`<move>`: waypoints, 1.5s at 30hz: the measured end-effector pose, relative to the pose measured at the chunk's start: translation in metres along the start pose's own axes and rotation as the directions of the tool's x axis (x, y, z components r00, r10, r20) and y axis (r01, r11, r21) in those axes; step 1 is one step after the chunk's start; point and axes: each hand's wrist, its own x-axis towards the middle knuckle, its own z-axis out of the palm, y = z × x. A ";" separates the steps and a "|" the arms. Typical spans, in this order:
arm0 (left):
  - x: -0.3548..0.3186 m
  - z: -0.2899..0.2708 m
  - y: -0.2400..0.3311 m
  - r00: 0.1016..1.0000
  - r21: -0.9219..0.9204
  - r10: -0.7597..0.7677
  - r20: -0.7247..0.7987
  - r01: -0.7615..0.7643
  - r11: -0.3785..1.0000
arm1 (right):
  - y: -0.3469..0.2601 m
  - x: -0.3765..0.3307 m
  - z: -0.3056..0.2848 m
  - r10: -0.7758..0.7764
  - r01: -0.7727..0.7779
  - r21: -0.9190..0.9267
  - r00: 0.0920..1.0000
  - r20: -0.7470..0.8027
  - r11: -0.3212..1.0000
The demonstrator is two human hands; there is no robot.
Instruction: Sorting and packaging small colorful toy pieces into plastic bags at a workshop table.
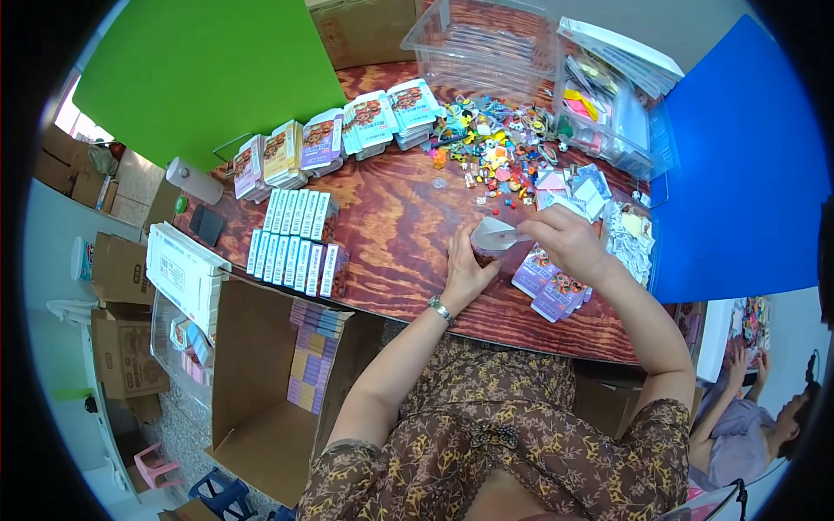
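Observation:
My left hand [469, 273], with a watch on its wrist, is closed around a small box [488, 253] near the table's front edge. My right hand [565, 243] pinches the edge of a whitish, translucent piece [499, 233] at the box's top; it looks like a thin plastic bag, but its lower part is hidden. Flat purple printed cartons [554, 291] lie beneath my right wrist. Just beyond my hands are a few tiny red and blue pieces [496, 212], and behind them spreads a heap of small colourful trinkets [499, 143].
Finished-looking boxes [300, 230] stand in rows at left, with stacks of flat cartons [321, 139] behind. Clear plastic bins [478, 82] sit at the back. Green [208, 78] and blue [747, 174] panels flank the table. An open cardboard box [261, 373] stands below; another person [747, 425] works at right.

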 end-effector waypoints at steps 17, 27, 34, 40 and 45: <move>-0.010 -0.011 -0.022 0.998 -0.084 -0.061 -0.007 0.060 0.995 | 0.069 0.030 0.064 0.463 -0.416 0.288 0.878 -0.117 0.862; -0.006 -0.009 -0.017 1.000 -0.056 0.002 -0.002 -0.002 0.998 | 0.147 0.067 0.141 0.645 -0.601 -0.271 0.756 0.111 0.751; -0.006 -0.014 -0.013 1.000 -0.020 0.030 -0.002 -0.030 0.999 | 0.128 0.078 0.134 0.559 -0.473 -0.331 0.791 0.247 0.816; -0.008 -0.014 -0.008 1.000 -0.075 -0.022 -0.007 0.021 0.997 | 0.129 0.074 0.140 0.551 -0.476 -0.333 0.813 0.187 0.814; 0.010 -0.022 0.012 0.998 -0.011 0.069 0.009 -0.069 0.998 | 0.148 0.061 0.142 0.543 -0.468 -0.354 0.827 0.147 0.809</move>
